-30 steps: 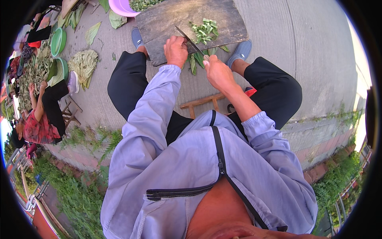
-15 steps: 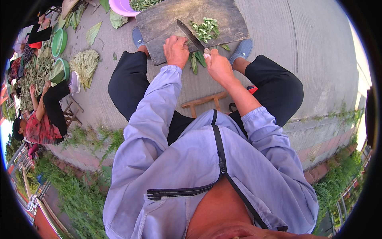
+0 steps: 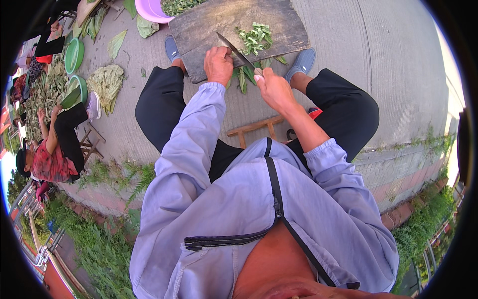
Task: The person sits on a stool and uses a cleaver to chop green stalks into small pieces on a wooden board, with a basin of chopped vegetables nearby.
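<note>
Right hand (image 3: 275, 89): closed on knife (image 3: 236, 52) handle, blade slanted across board.
Left hand (image 3: 218, 64): curled, pinning uncut leaves (image 3: 242, 78) at near edge of wooden board (image 3: 214, 22).
Done: small heap of chopped greens (image 3: 256, 37) toward far right corner.
Left: whole stems under hands — likely early on.

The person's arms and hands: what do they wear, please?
Both arms wear loose, pale lavender-blue sleeves with gathered cuffs. The left sleeve reaches the wrist; the right sleeve is pushed up, leaving the forearm bare. The left hand and right hand are bare: no gloves, and no rings or watch can be made out.
</note>
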Tool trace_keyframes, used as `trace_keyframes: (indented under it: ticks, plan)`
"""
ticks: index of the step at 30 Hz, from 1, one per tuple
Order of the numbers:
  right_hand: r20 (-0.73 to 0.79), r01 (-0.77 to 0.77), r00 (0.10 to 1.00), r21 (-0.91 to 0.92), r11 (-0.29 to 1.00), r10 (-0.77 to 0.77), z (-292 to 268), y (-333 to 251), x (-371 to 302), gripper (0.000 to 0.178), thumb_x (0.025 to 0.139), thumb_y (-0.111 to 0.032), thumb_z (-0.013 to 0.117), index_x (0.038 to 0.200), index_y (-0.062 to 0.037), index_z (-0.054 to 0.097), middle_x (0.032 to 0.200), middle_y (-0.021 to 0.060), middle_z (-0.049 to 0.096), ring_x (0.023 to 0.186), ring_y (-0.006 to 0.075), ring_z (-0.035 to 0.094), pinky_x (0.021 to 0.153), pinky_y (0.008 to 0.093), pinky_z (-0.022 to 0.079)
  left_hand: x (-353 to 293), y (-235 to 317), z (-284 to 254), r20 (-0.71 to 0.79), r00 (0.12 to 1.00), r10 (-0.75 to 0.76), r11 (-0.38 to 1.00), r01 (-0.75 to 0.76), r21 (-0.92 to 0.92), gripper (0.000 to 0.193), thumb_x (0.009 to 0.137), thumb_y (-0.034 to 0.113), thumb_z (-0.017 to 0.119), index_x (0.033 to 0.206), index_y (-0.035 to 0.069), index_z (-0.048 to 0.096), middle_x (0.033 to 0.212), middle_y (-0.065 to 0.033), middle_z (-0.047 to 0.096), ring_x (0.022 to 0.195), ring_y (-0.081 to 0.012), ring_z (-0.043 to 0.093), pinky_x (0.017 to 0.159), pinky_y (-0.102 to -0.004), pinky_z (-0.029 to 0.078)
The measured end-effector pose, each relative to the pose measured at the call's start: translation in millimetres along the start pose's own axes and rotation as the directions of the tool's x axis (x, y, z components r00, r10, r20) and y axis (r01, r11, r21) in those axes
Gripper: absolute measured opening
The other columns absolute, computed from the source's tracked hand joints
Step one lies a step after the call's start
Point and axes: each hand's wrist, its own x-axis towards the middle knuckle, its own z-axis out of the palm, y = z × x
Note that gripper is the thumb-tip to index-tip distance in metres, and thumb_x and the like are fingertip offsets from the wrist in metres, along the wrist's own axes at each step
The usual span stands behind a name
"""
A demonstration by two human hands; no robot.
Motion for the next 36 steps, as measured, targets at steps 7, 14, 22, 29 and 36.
trace_keyframes:
  ticks: [7, 14, 22, 29, 36]
  plan:
    - [0.059, -0.045, 0.997, -0.011, 0.999, 0.046, -5.5, -4.4, -7.0, 0.039, 0.107, -0.034, 0.053, 0.109, 0.0049, 0.056, 0.1, 0.0361, 0.07, 0.092, 0.055, 0.068, 0.085, 0.062, 0.052, 1.0, -2.9, 0.4, 0.024, 1.0, 0.005, 1.0, -0.006, 0.019, 0.01, 0.084, 0.012, 0.072, 0.093, 0.014, 0.076, 0.097, -0.0096, 0.069, 0.098, -0.0353, 0.064, 0.087, -0.0482, 0.053]
    - [0.07, -0.053, 0.996, -0.036, 0.998, 0.056, -4.1, -8.1, -4.5, 0.038, 0.108, -0.033, 0.051, 0.111, 0.0047, 0.056, 0.101, 0.0347, 0.071, 0.095, 0.0543, 0.069, 0.087, 0.0617, 0.052, 1.0, -3.3, 1.2, 0.012, 1.0, 0.021, 1.0, -0.021, 0.023, 0.011, 0.083, 0.01, 0.072, 0.093, 0.013, 0.076, 0.097, -0.0097, 0.069, 0.097, -0.0357, 0.065, 0.086, -0.0484, 0.053]
    - [0.072, -0.048, 0.996, -0.055, 0.997, 0.052, 1.0, -14.1, 4.4, 0.037, 0.109, -0.033, 0.051, 0.11, 0.004, 0.055, 0.101, 0.0342, 0.071, 0.095, 0.0542, 0.069, 0.086, 0.0623, 0.052, -1.1, -0.3, 0.0, -0.018, 0.999, 0.038, 0.999, -0.037, 0.026, 0.011, 0.083, 0.008, 0.072, 0.091, 0.014, 0.077, 0.096, -0.0085, 0.07, 0.095, -0.0355, 0.064, 0.085, -0.0472, 0.053]
    - [0.052, -0.033, 0.998, -0.051, 0.998, 0.036, 9.0, -9.9, 11.1, 0.037, 0.109, -0.033, 0.051, 0.11, 0.0037, 0.055, 0.101, 0.0343, 0.071, 0.094, 0.0542, 0.069, 0.084, 0.0627, 0.053, -1.0, 0.0, 0.9, -0.029, 0.998, 0.052, 0.998, -0.051, 0.025, 0.011, 0.083, 0.007, 0.072, 0.091, 0.014, 0.077, 0.096, -0.0087, 0.069, 0.095, -0.0356, 0.064, 0.084, -0.0474, 0.053]
    - [0.024, -0.017, 1.0, -0.043, 0.999, 0.018, 12.6, -12.8, 15.0, 0.036, 0.108, -0.033, 0.051, 0.109, 0.0035, 0.055, 0.099, 0.0342, 0.071, 0.092, 0.0551, 0.069, 0.082, 0.0635, 0.053, -2.8, 3.5, -2.6, -0.033, 0.998, 0.054, 0.998, -0.053, 0.029, 0.012, 0.083, 0.008, 0.072, 0.092, 0.013, 0.077, 0.097, -0.0096, 0.069, 0.096, -0.036, 0.064, 0.086, -0.0475, 0.053]
